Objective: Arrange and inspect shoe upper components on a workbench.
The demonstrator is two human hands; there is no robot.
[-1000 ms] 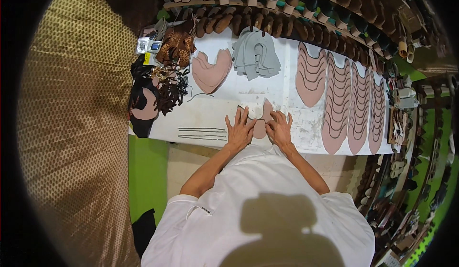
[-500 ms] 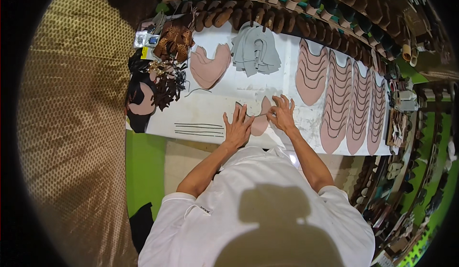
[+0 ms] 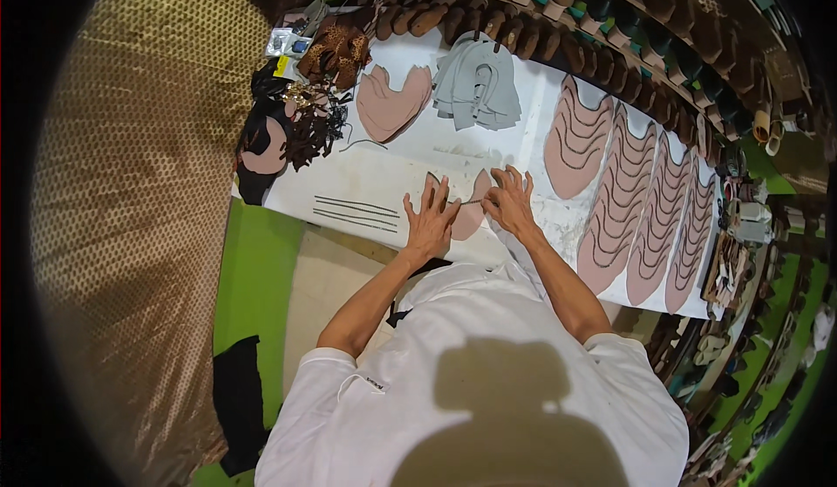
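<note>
Left hand (image 3: 430, 223) pressed flat, fingers spread, on the pink leather piece (image 3: 471, 212) at the white table's (image 3: 366, 186) near edge. Right hand (image 3: 510, 201), at its three o'clock, fingers curled, pinching a thin strip (image 3: 469, 201) across it. No containers visible.

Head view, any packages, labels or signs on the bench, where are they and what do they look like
Small packets: far left corner of the white bench, flat, pale with dark patches; too small to tell more.
Yellow tag: just below the packets, beside the dark scraps, small and rectangular.
No screens or signs in view.
</note>
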